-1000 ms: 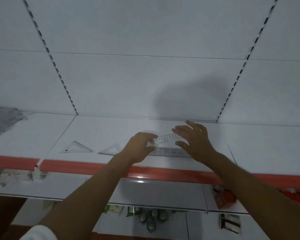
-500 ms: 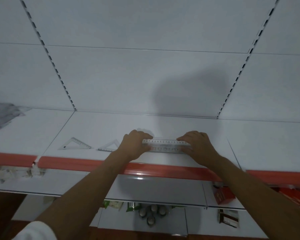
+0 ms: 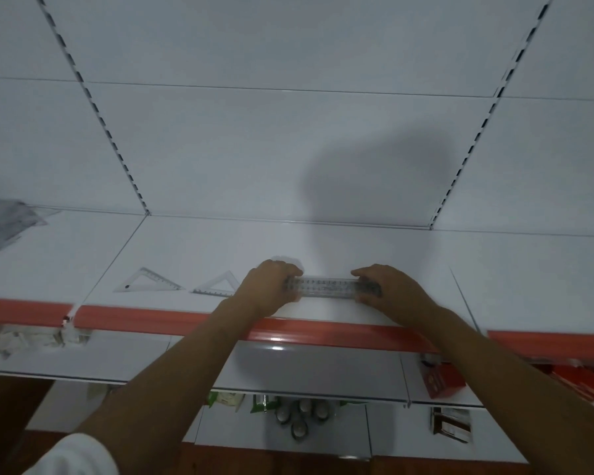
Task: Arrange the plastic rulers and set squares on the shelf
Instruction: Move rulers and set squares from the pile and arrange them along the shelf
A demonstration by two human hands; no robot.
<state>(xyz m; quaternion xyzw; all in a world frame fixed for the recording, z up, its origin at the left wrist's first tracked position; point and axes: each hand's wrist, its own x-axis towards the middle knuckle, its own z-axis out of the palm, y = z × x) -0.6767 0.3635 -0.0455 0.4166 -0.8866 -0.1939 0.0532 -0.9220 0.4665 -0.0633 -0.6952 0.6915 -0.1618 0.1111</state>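
Now the clear plastic rulers (image 3: 326, 287), lifted a second ago, lie flat on the white shelf (image 3: 426, 269) near its front edge. The left hand (image 3: 270, 286) and right hand (image 3: 384, 286) grip their ends with curled fingers, squaring them; set squares (image 3: 148, 281) wait alongside.

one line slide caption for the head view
Both hands hold clear rulers flat on the shelf, beside two set squares.

Red box (image 3: 443, 383), jars (image 3: 299, 418) on lower shelves; grey sheet (image 3: 0, 224) far left.
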